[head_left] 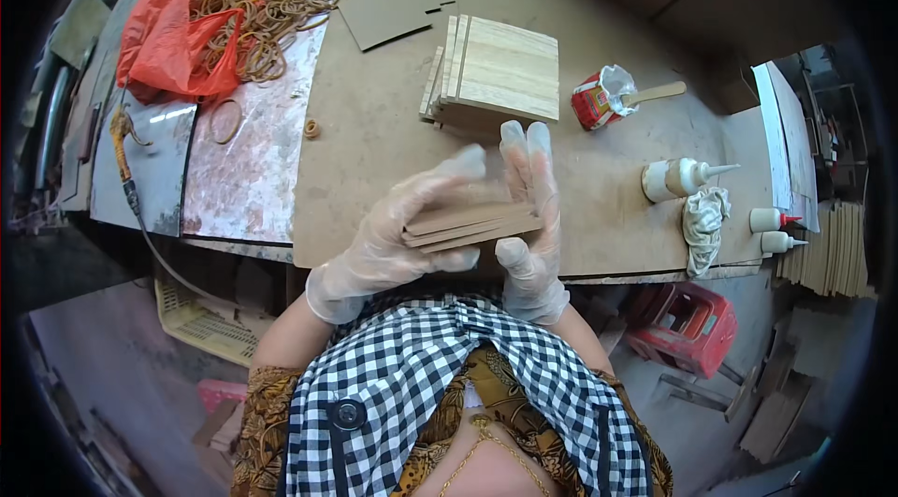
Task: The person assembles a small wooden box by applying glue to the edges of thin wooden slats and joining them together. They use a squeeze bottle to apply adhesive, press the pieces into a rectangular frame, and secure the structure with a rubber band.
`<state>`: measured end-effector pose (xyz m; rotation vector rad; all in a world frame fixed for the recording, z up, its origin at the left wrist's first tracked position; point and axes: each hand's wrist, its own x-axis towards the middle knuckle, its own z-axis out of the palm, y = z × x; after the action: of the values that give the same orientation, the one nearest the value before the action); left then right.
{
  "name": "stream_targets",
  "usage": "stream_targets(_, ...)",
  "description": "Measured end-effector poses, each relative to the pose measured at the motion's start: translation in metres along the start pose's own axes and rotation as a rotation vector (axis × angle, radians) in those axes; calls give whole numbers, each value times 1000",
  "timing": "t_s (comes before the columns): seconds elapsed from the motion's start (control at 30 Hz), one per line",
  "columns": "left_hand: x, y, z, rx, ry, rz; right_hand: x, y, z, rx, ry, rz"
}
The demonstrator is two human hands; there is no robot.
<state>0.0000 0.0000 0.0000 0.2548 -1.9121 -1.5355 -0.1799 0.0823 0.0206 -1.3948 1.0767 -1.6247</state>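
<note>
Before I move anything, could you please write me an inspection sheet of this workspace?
Surface: brown tabletop, with a whitish stained panel at its left.
Job's things: thin brown boards between the hands; pale wooden boards stacked beyond.
Clutter: rubber bands spread beside a red bag; red container with a stick; white bottle near a crumpled cloth.
Hands: gloved left hand cradles the thin boards' left end; gloved right hand, fingers extended, is at their right end.
Cables: grey cord leading from a yellow-wrapped handle.
Surroundings: yellow crate and red stool at floor level.
</note>
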Motion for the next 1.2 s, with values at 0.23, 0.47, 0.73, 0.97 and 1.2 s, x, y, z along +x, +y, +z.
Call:
stream_targets(0.23, 10, 7, 8, -305, 300, -74, -1, 12, 5, 111, 136, 107)
stream_targets(0.47, 16, 3, 11, -403, 428, -192, 6, 17, 4, 127, 130, 217)
stream_targets(0.73, 24, -2, 16, -492, 565, -236, 21, 14, 11, 299, 236, 362)
stream_targets(0.97, 29, 4, 11, -466, 580, -350, 21, 16, 8, 202, 302, 398)
stream_targets(1.2, 34, -1, 8, -523, 598, -345, 25, 20, 10, 166, 408, 513)
